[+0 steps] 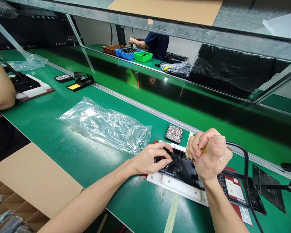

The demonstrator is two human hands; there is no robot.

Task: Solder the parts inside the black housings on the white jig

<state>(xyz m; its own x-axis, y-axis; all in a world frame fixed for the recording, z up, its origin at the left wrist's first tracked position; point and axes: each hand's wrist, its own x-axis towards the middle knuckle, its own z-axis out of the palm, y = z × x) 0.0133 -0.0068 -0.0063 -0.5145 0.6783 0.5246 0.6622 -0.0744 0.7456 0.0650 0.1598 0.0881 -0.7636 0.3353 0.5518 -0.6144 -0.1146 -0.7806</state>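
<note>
Gripping what is probably a screwdriver (205, 149) in a fist, the right hand (210, 157) is risking slipping; left hand (151, 159) fingers, pinching the black part (181, 168), are lying close.

plastic bag (106, 127) left of screw tray (174, 133) | screw tray behind fixture (181, 181) | bins (127, 52) far behind

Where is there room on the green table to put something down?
Bare green table lies between the clear plastic bag and the cardboard sheet, and in front of the white fixture. It is crowded where the left hand and right hand work on the black part.
</note>
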